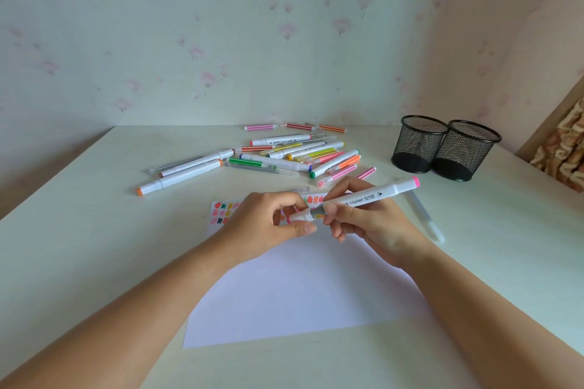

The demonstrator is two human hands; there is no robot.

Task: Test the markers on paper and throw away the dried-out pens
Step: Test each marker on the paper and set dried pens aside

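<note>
Grips the pink-ended marker [373,197] in the right hand [363,224], just above the paper [300,294] at its swatched far edge; pinches the cap [301,216] in the left hand [268,223], seemingly just off the tip.

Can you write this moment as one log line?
left hand: pinches white cap | right hand: holds pink-ended marker | paper: colour swatches at far edge

Two black mesh cups [418,145] stand by the far right corner of the surface [94,246]. There is one sheet of paper [300,294]. Roughly twenty heaped pens [275,164] overlap too much for an exact count. Two clear pens [423,218] lie apart. One marker [369,197] and one cap [301,216] are held.
</note>
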